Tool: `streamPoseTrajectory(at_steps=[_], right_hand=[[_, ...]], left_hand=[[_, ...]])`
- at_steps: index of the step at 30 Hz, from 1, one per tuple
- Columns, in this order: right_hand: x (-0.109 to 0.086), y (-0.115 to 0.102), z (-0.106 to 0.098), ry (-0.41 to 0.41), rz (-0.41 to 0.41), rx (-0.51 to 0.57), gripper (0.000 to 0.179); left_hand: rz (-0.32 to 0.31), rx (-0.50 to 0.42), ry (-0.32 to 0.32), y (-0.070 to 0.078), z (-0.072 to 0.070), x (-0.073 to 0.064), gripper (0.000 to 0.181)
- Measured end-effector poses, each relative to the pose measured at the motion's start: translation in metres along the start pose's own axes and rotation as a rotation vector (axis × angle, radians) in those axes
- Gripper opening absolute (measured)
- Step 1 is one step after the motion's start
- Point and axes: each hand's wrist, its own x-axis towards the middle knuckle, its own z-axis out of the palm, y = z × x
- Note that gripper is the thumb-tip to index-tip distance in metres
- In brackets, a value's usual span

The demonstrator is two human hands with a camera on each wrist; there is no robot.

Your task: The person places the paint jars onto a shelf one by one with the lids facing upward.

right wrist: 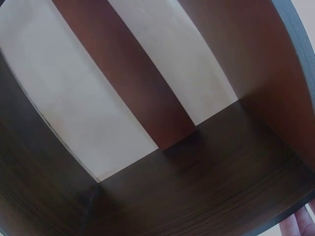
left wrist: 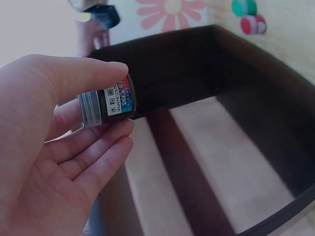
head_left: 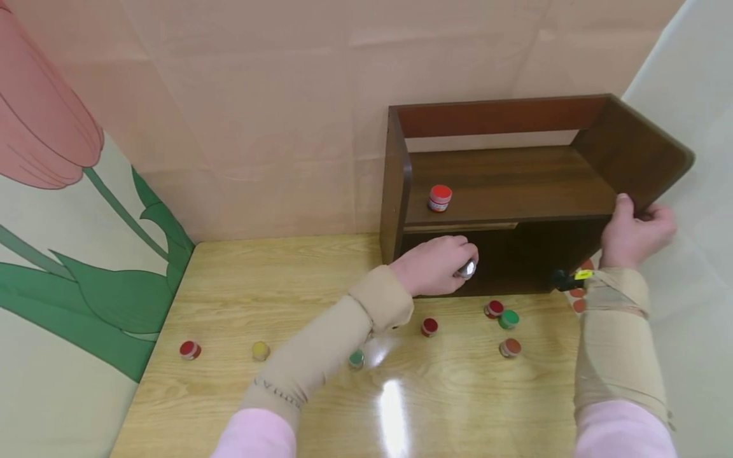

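Note:
My left hand [head_left: 438, 264] pinches a small gouache paint jar [left wrist: 118, 98] between thumb and fingers, in front of the lower opening of a dark brown wooden shelf [head_left: 515, 184]. In the left wrist view the jar lies sideways, dark with a printed label and a clear cap end. My right hand [head_left: 637, 235] grips the front edge of the shelf's right side panel, thumb on the inner side. Only some of its fingertips [right wrist: 298, 223] show in the right wrist view. A red-lidded paint jar [head_left: 440, 198] stands on the upper board, near its left end.
Several paint jars stand on the wooden table [head_left: 229, 292]: a dark red jar [head_left: 429, 327], a green jar [head_left: 508, 319] and an orange-brown jar [head_left: 510, 347] before the shelf, a yellow jar [head_left: 260, 350] and a red jar [head_left: 190, 350] at left. Another green jar [head_left: 356, 359] is beside my left forearm.

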Motion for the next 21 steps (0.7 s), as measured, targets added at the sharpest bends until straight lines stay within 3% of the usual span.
streamPoseTrajectory(at_steps=[10, 16, 21], right_hand=[[-0.013, -0.009, 0.003, -0.003, 0.004, -0.007, 0.018], [-0.012, -0.007, 0.004, -0.003, 0.007, -0.013, 0.018], [-0.011, -0.005, 0.006, -0.001, 0.003, -0.020, 0.017]], left_hand=[[0.051, 0.103, 0.048, 0.004, -0.046, 0.010, 0.023], [0.021, 0.155, 0.019, 0.004, -0.069, 0.022, 0.023], [0.003, 0.206, 0.037, -0.002, -0.081, 0.029, 0.023]])
